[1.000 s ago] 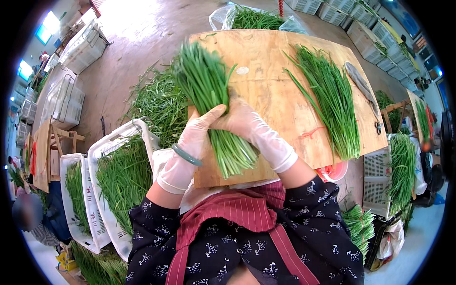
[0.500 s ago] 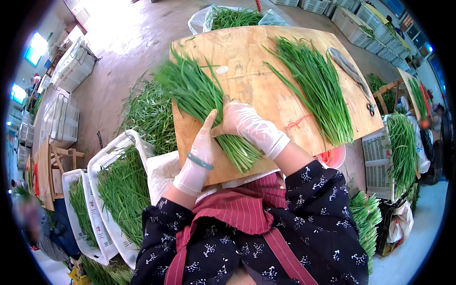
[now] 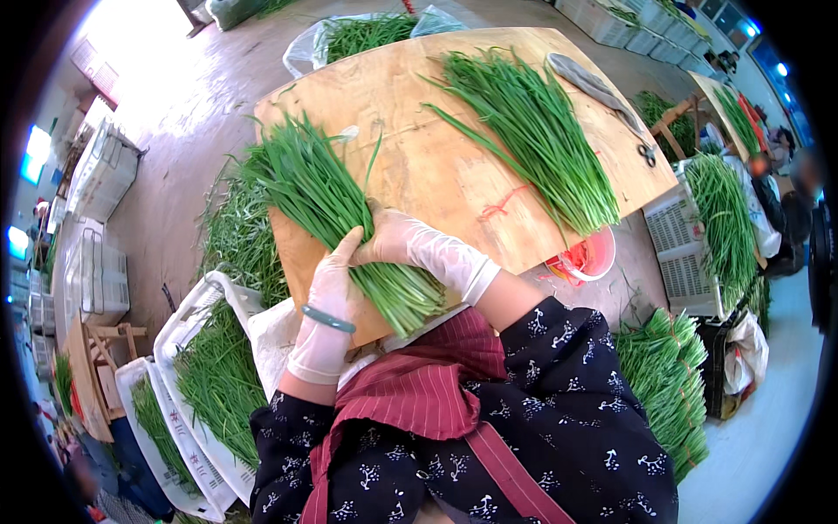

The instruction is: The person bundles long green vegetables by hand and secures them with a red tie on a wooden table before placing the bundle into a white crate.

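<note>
Gloved fingers grip a bunch of long green stalks [image 3: 336, 210]: the left hand [image 3: 333, 281] clasps it from the left, thumb on top, the right hand [image 3: 393, 240] from the right; part of each grip is hidden. A green bangle [image 3: 328, 319] circles the wrist just behind the left fingers. The pale cut ends point back from the fingers toward the body; the leafy tips spread ahead and to the left, near the left edge of the worktop [image 3: 410, 162]. Left of the fingers, beside the worktop, white crates [image 3: 205, 450] hold more greens. To their right, bundled greens [image 3: 663, 384] are piled, and a bucket [image 3: 602, 262] holds red strips. Ahead and right of the fingers, a red tie [image 3: 504, 206] and a second bunch [image 3: 537, 135] lie on the worktop, with scissors [image 3: 647, 154] farther right. Farthest ahead, beyond the worktop, a clear bag [image 3: 305, 51] contains greens.
</note>
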Tool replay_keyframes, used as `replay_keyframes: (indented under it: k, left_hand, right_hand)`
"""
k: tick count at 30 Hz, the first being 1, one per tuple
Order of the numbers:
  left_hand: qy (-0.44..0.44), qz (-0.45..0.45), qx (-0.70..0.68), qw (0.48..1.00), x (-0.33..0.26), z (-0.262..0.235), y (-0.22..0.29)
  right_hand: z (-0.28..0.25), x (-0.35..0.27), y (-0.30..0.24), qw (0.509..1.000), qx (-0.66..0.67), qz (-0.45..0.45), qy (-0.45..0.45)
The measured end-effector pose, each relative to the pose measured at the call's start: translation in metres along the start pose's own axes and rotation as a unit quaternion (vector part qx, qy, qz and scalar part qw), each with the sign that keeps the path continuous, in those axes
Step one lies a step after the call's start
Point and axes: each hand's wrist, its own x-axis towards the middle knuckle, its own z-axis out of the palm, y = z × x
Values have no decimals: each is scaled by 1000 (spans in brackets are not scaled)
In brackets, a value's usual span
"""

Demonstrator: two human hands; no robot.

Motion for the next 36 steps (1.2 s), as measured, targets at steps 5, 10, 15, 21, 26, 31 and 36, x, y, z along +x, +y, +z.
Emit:
replay_keyframes:
  k: [5, 10, 15, 21, 26, 31, 36]
  left_hand:
    - [-59, -95, -26, 993, -17, 12, 19]
    - [-69, -132, -19, 989, -11, 0, 13]
    - [-20, -57, -75, 995, -12, 1, 3]
    - [-29, -55, -24, 998, -13, 11, 8]
    - [1, -43, 135, 990, -13, 10, 18]
    - [-29, -88, 72, 993, -15, 13, 23]
    - [-32, -48, 20, 998, -23, 8, 20]
  right_hand:
    - [-7, -6, 5, 999, 29, -30, -11]
    - [-10, -12, -4, 998, -3, -61, 2]
    - [-12, -15, -5, 997, -31, -66, 4]
    - [-7, -12, -8, 998, -33, -51, -9]
    - [-9, -17, -3, 999, -16, -41, -10]
    - [0, -11, 5, 999, 38, -33, -10]
    - [22, -8, -1, 993, 106, -50, 19]
